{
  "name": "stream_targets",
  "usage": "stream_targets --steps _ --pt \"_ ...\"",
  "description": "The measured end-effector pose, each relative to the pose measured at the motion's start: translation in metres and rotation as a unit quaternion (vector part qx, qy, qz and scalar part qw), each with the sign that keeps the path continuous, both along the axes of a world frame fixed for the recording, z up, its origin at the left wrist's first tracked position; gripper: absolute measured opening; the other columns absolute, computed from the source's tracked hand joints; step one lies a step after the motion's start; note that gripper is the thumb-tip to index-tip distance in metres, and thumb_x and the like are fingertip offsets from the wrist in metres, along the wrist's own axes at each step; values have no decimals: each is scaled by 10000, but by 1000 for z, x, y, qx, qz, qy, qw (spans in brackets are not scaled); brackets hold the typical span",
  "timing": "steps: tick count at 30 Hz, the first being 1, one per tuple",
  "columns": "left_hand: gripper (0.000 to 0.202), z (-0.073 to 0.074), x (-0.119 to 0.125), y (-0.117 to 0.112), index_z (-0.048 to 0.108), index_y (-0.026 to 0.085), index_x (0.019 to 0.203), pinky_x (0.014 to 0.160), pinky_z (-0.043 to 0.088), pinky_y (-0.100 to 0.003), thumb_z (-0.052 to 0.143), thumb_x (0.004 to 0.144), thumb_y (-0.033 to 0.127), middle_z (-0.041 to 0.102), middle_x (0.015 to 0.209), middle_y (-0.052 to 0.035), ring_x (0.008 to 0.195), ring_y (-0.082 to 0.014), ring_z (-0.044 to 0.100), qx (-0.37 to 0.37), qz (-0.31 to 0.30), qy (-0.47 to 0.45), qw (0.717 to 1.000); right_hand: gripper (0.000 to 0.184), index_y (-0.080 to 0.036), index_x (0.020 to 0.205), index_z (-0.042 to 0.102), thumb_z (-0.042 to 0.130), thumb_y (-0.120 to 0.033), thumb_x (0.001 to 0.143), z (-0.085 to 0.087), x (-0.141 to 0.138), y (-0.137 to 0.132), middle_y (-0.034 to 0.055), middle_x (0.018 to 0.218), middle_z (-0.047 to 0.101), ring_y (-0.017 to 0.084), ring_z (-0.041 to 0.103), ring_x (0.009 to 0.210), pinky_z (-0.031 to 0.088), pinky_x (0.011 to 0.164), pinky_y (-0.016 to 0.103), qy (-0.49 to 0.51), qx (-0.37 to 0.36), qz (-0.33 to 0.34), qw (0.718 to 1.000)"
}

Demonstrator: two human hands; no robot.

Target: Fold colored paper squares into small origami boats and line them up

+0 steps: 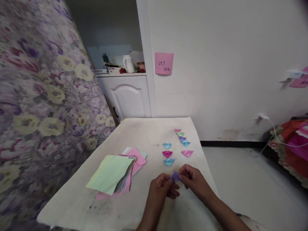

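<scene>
My left hand and my right hand meet over the near part of a small white table. Both pinch a small purple folded paper piece between their fingertips. Just beyond them lie several small folded paper shapes: a blue one, a magenta one, another blue one, a pink one, and a cluster of pink, green, purple and blue ones farther back.
A stack of coloured paper sheets, a pale green sheet on top, lies left of my hands. A floral cloth hangs at the left. A pink note is stuck on the wall. A white cabinet stands behind.
</scene>
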State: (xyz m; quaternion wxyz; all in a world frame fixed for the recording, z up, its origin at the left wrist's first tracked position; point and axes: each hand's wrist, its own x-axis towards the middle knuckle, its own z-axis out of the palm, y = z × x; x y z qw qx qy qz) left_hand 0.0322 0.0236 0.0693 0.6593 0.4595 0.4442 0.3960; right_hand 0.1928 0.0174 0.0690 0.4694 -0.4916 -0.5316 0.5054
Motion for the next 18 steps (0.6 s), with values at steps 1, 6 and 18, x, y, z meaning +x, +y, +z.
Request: stream_targets --steps 1,6,18 --pt "260 -1 0 0 605 118 736 463 453 -219 668 726 369 701 646 -63 496 -145 637 2 4 -1 1000 177 -162 715 530 632 -297 765 0 -1 0 -62 521 483 79 442 458 341 450 194 8 -2 6 1000" --pt "262 -4 3 0 580 127 696 406 407 -203 665 711 374 689 586 -47 425 -132 606 7 6 9 1000 207 -156 686 535 659 -317 726 -2 -5 1 -50 520 524 82 467 447 344 443 194 26 -12 34 999" --pt "291 -4 4 -3 530 150 642 366 320 -178 603 770 401 630 509 1 348 -88 526 46 23 31 998 233 -151 650 535 675 -329 708 2 -4 -1 -55 487 503 74 434 435 319 445 196 80 -12 16 997"
